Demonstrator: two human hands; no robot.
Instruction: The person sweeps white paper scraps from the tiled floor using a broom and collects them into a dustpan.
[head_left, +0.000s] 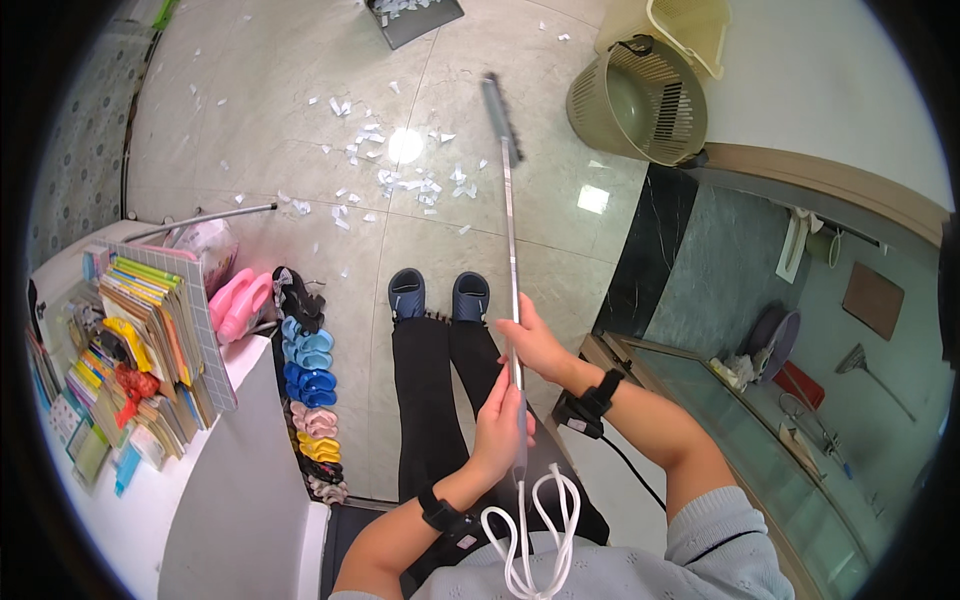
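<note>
Both my hands are closed around the long metal pole of a broom. My left hand grips the grey handle end near my body, and my right hand holds the pole a little higher up. The broom's grey head is tilted over the tiled floor, right of many small white paper scraps; whether its bristles touch the floor I cannot tell. A grey dustpan with scraps in it lies at the top edge. From the handle hangs a looped white cord.
Slatted plastic baskets stand at the upper right, by a doorway. Several pairs of shoes line the left side, beside a white counter stacked with books. A glass-panelled door is at the right.
</note>
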